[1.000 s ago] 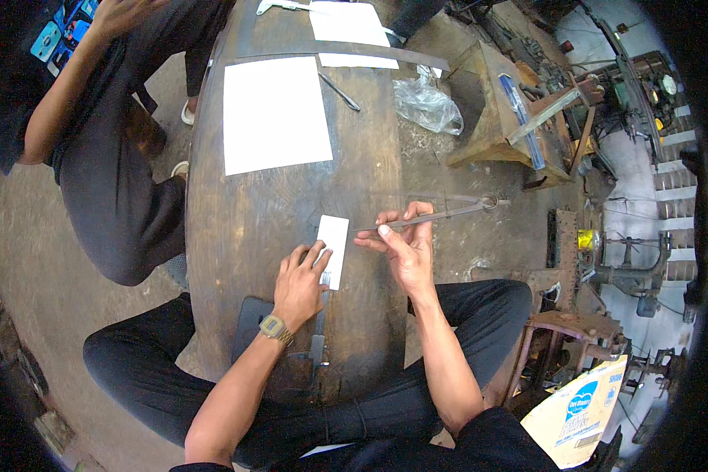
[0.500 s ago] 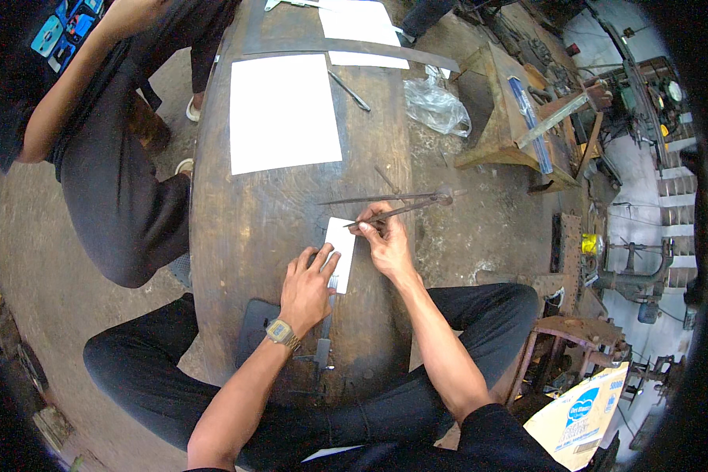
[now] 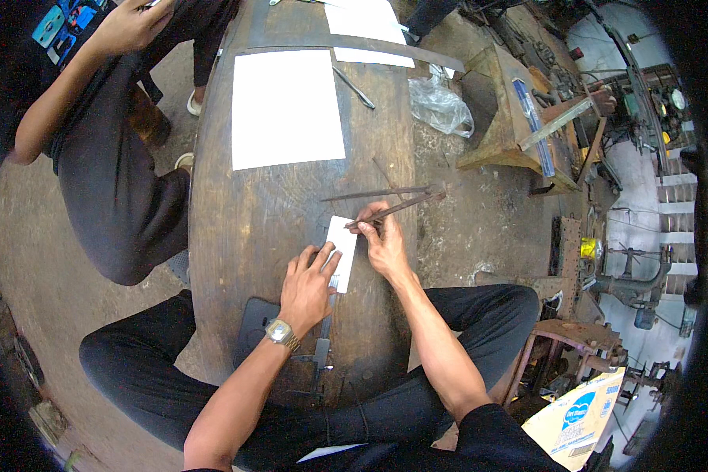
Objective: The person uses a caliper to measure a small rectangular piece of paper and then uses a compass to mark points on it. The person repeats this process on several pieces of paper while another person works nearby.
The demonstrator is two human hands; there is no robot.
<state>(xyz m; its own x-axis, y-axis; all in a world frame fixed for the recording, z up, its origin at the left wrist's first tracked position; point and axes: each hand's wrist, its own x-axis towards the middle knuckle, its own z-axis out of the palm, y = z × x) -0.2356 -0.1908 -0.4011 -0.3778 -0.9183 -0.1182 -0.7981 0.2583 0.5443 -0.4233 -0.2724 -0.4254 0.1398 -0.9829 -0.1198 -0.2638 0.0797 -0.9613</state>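
Observation:
A small white strip of sheet [image 3: 343, 252] lies on a dark metal worktable [image 3: 252, 220]. My left hand [image 3: 307, 285], with a wristwatch, lies flat with its fingers spread, pressing the strip's left edge. My right hand [image 3: 383, 240] is shut on a metal divider [image 3: 393, 200], whose two thin legs spread leftward; one point meets the strip's upper end. A grey caliper [image 3: 322, 346] rests on the table under my left wrist.
A large white sheet [image 3: 285, 108] lies further up the table, with a small tool [image 3: 354, 86] beside it and more sheets beyond. A person in dark clothes [image 3: 110, 134] sits at the left. A clear plastic bag [image 3: 440, 106], a wooden stool [image 3: 511, 118] and machinery are on the right.
My right hand has brought the divider down from the air onto the strip's upper end. My left hand slid up a little along the strip and stays pressed on it.

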